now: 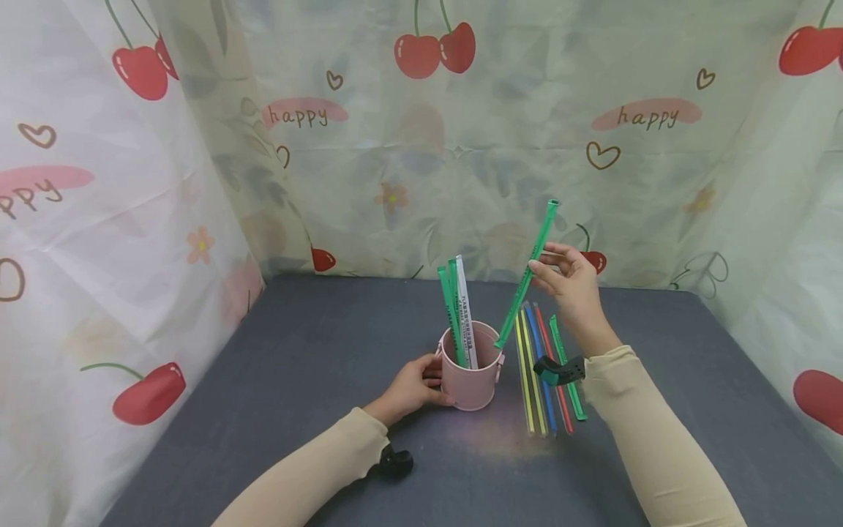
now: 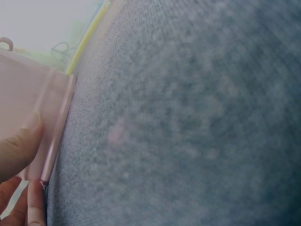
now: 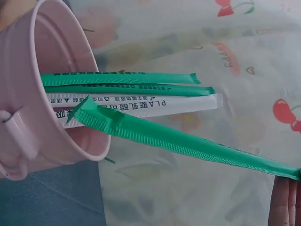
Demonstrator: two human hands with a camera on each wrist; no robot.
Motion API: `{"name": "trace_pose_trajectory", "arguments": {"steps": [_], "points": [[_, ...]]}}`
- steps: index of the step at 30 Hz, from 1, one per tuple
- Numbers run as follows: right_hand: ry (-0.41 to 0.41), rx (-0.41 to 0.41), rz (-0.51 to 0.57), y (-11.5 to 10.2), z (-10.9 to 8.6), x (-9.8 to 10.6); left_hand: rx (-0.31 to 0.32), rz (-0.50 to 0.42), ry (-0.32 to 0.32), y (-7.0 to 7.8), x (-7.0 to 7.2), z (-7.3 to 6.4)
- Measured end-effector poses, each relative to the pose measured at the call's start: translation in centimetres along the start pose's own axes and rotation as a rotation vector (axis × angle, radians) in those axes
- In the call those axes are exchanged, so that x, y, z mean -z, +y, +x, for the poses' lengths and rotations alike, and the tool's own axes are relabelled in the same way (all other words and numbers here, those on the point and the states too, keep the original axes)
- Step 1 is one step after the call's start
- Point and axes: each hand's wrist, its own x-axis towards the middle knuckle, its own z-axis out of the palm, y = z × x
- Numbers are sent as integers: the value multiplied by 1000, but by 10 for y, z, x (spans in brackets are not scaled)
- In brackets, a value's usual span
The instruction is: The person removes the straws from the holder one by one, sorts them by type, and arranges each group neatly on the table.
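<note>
My left hand (image 1: 410, 388) grips the lower left side of a small pink bucket (image 1: 469, 389), its thumb across the front in the left wrist view. Two green-wrapped straws (image 1: 448, 307) and white-wrapped straws (image 3: 188, 104) lean inside the bucket, their tops well above the rim. Between the thumb and fingers of my right hand (image 1: 574, 296) is another green-wrapped straw (image 1: 527, 274), pinched near its middle. It slants, with its lower end right at the bucket's right rim; the right wrist view shows that end overlapping the mouth.
Right of the bucket, yellow straws (image 1: 527, 380), a blue straw (image 1: 546, 373), a red straw (image 1: 562, 395) and one green-wrapped straw (image 1: 574, 399) lie side by side on the dark table (image 1: 316, 351). A cherry-print curtain (image 1: 500, 168) surrounds the table's back and sides.
</note>
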Motion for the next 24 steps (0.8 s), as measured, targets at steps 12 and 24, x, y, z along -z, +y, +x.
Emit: {"name": "trace_pose_trajectory", "arguments": {"steps": [12, 24], "points": [[-6, 51, 24, -2, 6, 15, 3, 3, -4, -2, 0, 1], [31, -19, -51, 7, 7, 30, 17, -5, -4, 0, 0, 0]]}}
